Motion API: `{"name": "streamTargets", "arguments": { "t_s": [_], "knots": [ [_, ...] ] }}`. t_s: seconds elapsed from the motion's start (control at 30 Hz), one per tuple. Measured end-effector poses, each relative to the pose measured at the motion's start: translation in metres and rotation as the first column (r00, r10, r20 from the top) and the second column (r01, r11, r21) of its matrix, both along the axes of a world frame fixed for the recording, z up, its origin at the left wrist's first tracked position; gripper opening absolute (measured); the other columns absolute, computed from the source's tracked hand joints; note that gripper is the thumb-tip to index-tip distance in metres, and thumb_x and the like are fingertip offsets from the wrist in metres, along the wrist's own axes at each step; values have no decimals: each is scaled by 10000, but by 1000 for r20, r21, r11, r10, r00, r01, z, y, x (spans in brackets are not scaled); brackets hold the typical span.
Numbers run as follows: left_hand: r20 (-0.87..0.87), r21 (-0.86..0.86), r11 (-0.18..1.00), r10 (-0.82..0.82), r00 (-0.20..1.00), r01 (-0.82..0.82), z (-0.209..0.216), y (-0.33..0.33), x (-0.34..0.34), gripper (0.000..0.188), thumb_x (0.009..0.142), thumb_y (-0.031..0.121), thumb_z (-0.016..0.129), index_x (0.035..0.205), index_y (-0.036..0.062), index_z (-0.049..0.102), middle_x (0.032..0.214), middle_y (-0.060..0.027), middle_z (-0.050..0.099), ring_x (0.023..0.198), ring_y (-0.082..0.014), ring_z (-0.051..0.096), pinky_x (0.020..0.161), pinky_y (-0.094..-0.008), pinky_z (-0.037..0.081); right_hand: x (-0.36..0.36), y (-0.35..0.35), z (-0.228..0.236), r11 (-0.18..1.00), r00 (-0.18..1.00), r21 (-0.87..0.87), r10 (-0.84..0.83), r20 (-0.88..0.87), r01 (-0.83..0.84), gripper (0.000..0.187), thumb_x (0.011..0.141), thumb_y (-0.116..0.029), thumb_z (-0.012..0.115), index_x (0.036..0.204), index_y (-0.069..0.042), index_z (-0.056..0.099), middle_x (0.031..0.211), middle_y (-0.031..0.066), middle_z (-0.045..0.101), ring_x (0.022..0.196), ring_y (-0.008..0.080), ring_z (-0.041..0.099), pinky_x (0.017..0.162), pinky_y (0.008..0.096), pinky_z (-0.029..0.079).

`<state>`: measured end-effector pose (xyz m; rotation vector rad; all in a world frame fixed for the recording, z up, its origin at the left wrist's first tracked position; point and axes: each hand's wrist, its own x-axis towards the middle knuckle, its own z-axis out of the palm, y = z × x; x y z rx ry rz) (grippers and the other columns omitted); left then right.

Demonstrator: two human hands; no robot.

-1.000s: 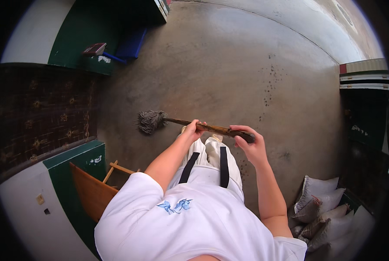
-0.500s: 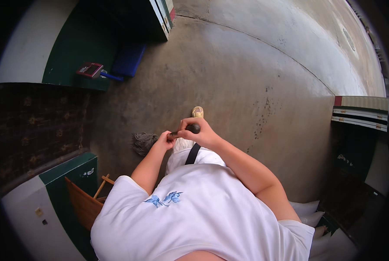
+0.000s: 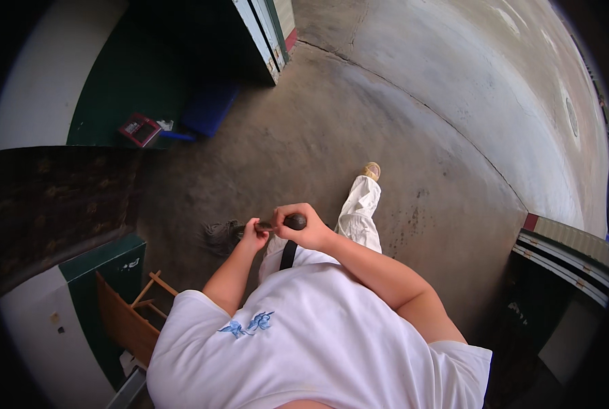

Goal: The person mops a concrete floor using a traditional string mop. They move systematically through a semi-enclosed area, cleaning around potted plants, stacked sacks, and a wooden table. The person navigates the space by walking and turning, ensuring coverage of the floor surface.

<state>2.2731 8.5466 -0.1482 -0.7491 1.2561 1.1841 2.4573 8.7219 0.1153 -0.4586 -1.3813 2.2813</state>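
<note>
Both my hands grip the dark handle of a mop in front of my waist. My right hand is closed around it near the rounded top end. Lower on the handle, my left hand is wrapped round it, a little to the left. The grey, stringy mop head lies on the concrete floor left of my hands, blurred at its edges. Most of the handle between the left hand and the head is hidden.
A wooden folding chair stands against the green-and-white wall at lower left. A blue dustpan-like object and a red box are at upper left. Folded door panels flank the opening, with more panels at right.
My right leg has stepped forward and my view has turned slightly. My hands with the mop handle have shifted a little left, and the mop head now looks blurred.
</note>
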Motion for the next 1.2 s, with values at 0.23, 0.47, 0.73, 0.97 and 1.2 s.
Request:
{"name": "streamTargets", "arguments": {
  "t_s": [0.23, 0.47, 0.73, 0.97, 1.2],
  "knots": [
    [-11, 98, 994, 43, 999, -42, 38, 176, 72, 174, 766, 215, 582, 672, 140, 457, 586, 15, 479, 503, -129, 484, 409, -226, 367, 83, 152, 6, 999, 1000, 51, -7, -5, 8, 94, 730, -5, 558, 674, 19, 485, 706, 77, 524, 698, 161, 488, 660, 290, 409],
    [24, 156, 966, -214, 976, 208, 31, 388, 171, 244, 746, 162, 579, 572, 150, 410, 523, 11, 455, 441, -125, 416, 409, -233, 328, 199, 285, 14, 924, 938, 161, -335, -93, 346, 102, 691, 10, 558, 626, 5, 480, 651, 71, 516, 666, 206, 502, 762, 356, 420],
    [-201, 203, 769, -572, 795, 605, 16, 563, 259, 179, 808, 197, 540, 752, 27, 541, 718, -73, 587, 658, -199, 624, 573, -320, 521, 266, 307, -9, 617, 695, 407, -716, -65, 673, 85, 688, -23, 552, 649, -24, 476, 671, 82, 528, 709, 234, 525, 858, 436, 394],
    [12, 300, 918, -276, 961, 260, -6, 594, 284, 188, 830, 165, 548, 808, -13, 492, 758, -119, 552, 621, -229, 594, 541, -309, 522, 231, 281, -27, 524, 641, 612, -767, 38, 592, 120, 679, 1, 581, 665, -25, 464, 698, 87, 524, 768, 253, 540, 894, 458, 386],
    [140, 385, 922, -18, 990, -38, 22, 537, 259, 175, 815, 80, 536, 682, 4, 450, 675, -110, 492, 608, -209, 559, 537, -297, 518, 201, 270, 15, 548, 772, 654, -629, -89, 522, 245, 707, -189, 589, 602, -2, 471, 598, 98, 515, 631, 248, 540, 785, 438, 439]
  ]
}}
